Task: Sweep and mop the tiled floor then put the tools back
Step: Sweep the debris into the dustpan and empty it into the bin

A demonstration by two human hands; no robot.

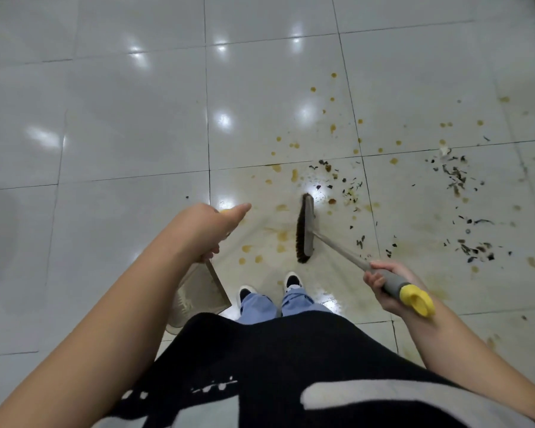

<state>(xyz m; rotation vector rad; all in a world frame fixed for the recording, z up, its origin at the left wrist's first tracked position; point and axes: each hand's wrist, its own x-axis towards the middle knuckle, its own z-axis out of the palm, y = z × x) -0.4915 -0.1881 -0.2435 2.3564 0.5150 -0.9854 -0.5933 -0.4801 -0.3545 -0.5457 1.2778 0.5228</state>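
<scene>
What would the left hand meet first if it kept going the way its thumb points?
Probably nothing solid: past the left hand lies bare, stained tiled floor. The broom head sits right of that line, though depth is unclear.

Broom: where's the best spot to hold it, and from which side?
Hold the broom by its grey grip just below the yellow cap, where the right hand is shut on it. Come from the top end: the handle slants up toward the person, and the bristle head rests far down on the floor.
</scene>
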